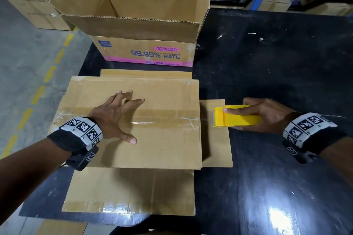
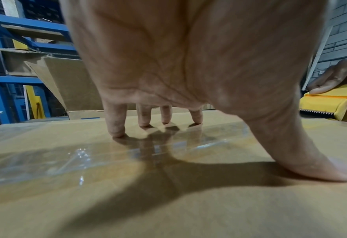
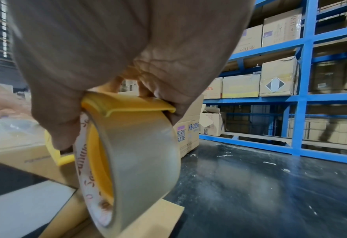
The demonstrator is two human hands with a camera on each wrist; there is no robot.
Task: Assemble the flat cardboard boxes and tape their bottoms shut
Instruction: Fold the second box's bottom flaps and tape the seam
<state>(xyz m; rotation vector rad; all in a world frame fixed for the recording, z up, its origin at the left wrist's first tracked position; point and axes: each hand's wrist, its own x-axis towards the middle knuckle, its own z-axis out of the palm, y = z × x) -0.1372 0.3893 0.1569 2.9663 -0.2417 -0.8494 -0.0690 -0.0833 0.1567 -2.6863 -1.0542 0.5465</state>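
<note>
A brown cardboard box (image 1: pixel 162 147) lies bottom-up on the black table (image 1: pixel 267 66), its lower flaps splayed flat around it. A strip of clear tape (image 1: pixel 168 120) runs along the bottom seam from left to right. My left hand (image 1: pixel 122 118) rests spread on the box over the tape, fingers straight; the fingertips (image 2: pixel 115 132) and thumb touch the cardboard. Just past the box's right edge, my right hand (image 1: pixel 267 114) grips a yellow tape dispenser (image 1: pixel 236 118), blade end toward the box. The right wrist view shows the clear tape roll (image 3: pixel 140 161) in it.
An assembled printed box (image 1: pixel 145 51) stands open-topped right behind the taped one. Blue racks (image 3: pixel 307 80) with cartons line the far side. The table's left edge drops to a concrete floor (image 1: pixel 28 63) with yellow dashes. Bare black table (image 3: pixel 250 185) stretches to the right.
</note>
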